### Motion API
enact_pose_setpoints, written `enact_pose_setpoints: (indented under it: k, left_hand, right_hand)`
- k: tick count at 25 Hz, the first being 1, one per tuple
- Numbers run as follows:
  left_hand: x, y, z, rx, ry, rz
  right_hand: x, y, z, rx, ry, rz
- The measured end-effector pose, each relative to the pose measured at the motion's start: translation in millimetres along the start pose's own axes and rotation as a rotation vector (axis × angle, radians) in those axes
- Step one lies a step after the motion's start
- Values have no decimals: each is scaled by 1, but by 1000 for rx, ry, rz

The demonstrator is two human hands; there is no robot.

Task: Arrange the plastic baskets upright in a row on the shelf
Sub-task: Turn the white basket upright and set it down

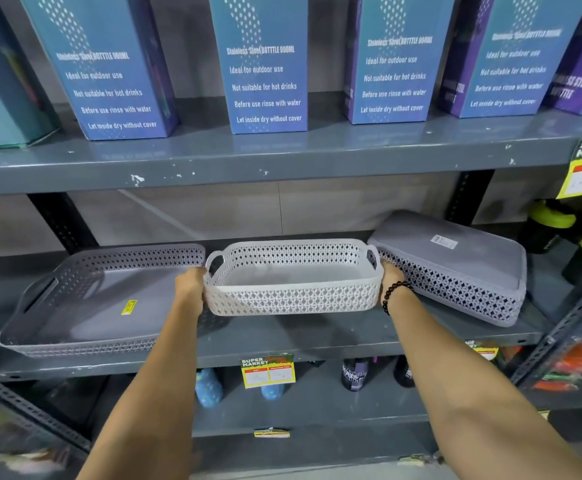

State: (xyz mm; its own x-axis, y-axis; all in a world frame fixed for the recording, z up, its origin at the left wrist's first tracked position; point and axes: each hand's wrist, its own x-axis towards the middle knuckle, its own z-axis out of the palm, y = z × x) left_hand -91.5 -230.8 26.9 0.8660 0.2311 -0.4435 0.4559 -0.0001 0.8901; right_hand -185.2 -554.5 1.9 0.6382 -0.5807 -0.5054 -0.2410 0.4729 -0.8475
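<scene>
A white lattice basket (293, 292) sits upright in the middle of the grey shelf (282, 344), and I hold it at both ends. My left hand (190, 287) grips its left end below the handle. My right hand (391, 277), with a black bead bracelet at the wrist, grips its right end. A larger grey basket (85, 306) lies upright to the left, a yellow sticker on its floor. To the right, another grey basket (456, 268) lies upside down and tilted, its flat bottom with a white label facing up.
Blue bottle boxes (269, 64) stand in a row on the shelf above. Green-capped dark bottles (556, 220) stand at the far right of the basket shelf. Price tags (268, 370) hang on the shelf edges, and bottles (208, 388) fill the shelf below. Slotted metal uprights (559, 334) frame both sides.
</scene>
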Motion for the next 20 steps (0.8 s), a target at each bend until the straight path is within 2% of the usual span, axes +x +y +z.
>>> enact_pose_setpoints:
  k: [2, 4, 6, 7, 10, 13, 16, 20]
  left_hand:
    - [-5, -3, 4, 276, 181, 96]
    - [-15, -6, 7, 497, 283, 202]
    - [-17, -16, 7, 620, 321, 262]
    - [-16, -20, 6, 654, 333, 267]
    - [-11, -29, 0, 734, 336, 329]
    - [-12, -33, -4, 790, 352, 400]
    - [-10, -34, -6, 789, 349, 450]
    - [-13, -26, 10, 741, 292, 564]
  right_hand:
    - [3, 0, 1, -33, 54, 9]
    - [0, 0, 6, -132, 43, -14]
    - [2, 2, 8, -439, 30, -83]
    - [4, 5, 9, -561, 39, -93]
    - [11, 17, 6, -544, 26, -30]
    - [0, 18, 12, -678, -16, -63]
    - [-1, 21, 13, -630, 12, -115]
    - [-11, 23, 8, -487, 189, -218]
